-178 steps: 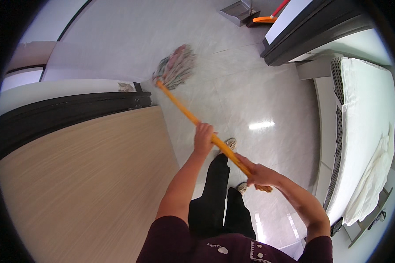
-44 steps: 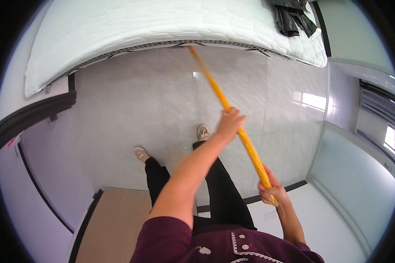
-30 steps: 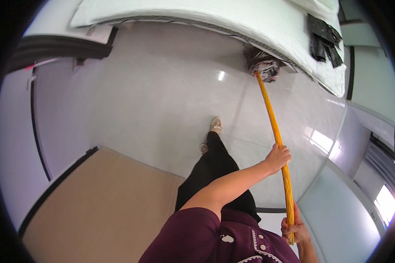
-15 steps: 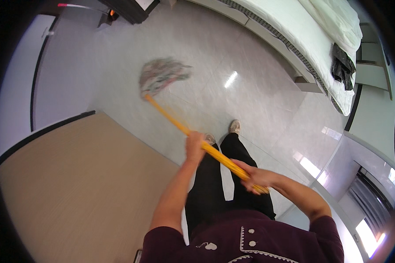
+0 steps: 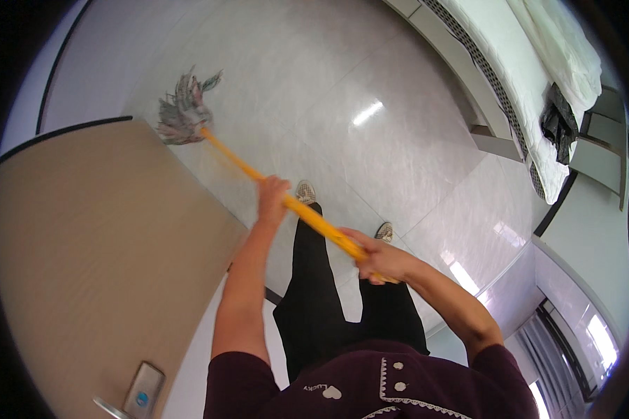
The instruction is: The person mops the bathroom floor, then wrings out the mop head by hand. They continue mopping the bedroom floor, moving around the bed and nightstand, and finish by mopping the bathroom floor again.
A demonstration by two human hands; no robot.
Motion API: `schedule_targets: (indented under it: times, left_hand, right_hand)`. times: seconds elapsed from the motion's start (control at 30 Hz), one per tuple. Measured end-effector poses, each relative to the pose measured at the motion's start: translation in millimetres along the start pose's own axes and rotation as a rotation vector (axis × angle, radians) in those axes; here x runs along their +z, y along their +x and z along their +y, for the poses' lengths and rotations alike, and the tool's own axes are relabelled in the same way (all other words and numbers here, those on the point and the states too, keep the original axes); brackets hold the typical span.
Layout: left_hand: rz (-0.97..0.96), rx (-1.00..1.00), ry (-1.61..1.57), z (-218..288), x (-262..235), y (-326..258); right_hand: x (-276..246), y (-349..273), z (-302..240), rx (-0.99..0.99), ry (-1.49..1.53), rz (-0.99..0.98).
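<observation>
Gripping the mop handle [image 5: 318, 223] in both hands, the person stands on grey tiled floor [image 5: 377, 153]. The left hand [image 5: 272, 199] is closed around the shaft about midway along its visible length. The right hand [image 5: 381, 258] is wrapped around it near the top end, fingers curled underneath, with a short stub sticking out past the palm. The handle slants up and left to the mop head [image 5: 183, 112], which lies on the floor just beside the far corner of the door [image 5: 84, 230], its grey and pinkish strands fanned out. Whether the lowest strands touch the door cannot be told.

The left shoe [image 5: 305, 192] and right shoe [image 5: 384, 232] are well apart, one on each side of the handle. On the door, near the lower edge of view, is a metal lock [image 5: 144, 391].

At upper right, a white mattress [image 5: 500, 52] rests on a pale base [image 5: 451, 59], whose inside is out of sight. On it are a white quilt [image 5: 562, 45] and, near its edge, crumpled black plastic [image 5: 558, 124], bag-like; its folds hide any contents. Beyond stands a shelf [image 5: 601, 164].
</observation>
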State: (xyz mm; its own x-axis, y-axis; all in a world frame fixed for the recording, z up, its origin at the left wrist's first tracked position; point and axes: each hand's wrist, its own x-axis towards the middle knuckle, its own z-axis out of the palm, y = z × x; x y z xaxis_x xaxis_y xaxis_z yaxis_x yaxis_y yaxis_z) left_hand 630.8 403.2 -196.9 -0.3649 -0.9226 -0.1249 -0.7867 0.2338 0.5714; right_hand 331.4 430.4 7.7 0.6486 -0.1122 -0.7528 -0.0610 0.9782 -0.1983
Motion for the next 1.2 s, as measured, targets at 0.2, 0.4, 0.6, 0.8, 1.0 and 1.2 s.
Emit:
schedule_targets:
  times: [0.2, 0.4, 0.6, 0.8, 1.0, 1.2]
  left_hand:
    - [-0.079, 0.131, -0.263, 240.0, 153.0, -10.0]
    - [-0.278, 0.518, -0.284, 481.4, 242.3, -49.7]
    - [-0.534, 0.765, -0.430, 566.6, 234.3, -48.1]
    - [-0.554, 0.581, -0.492, 494.3, 166.0, -46.1]
    - [-0.530, 0.364, -0.377, 305.6, 90.0, -23.7]
    - [-0.347, 0.164, -0.138, 38.1, 27.9, -12.2]
  right_hand:
    - [-80.8, -207.3, 121.3, 0.065, -0.031, 0.311]
    - [-72.1, -401.8, 250.3, 0.116, 0.314, 0.615]
    - [5.8, -455.9, 225.2, 0.033, 0.486, 0.711]
    - [19.2, -398.9, 161.0, 0.128, 0.614, 0.640]
    - [43.4, -280.3, 88.2, 0.245, 0.631, 0.487]
    - [29.1, -43.1, 51.1, 0.129, 0.359, 0.086]
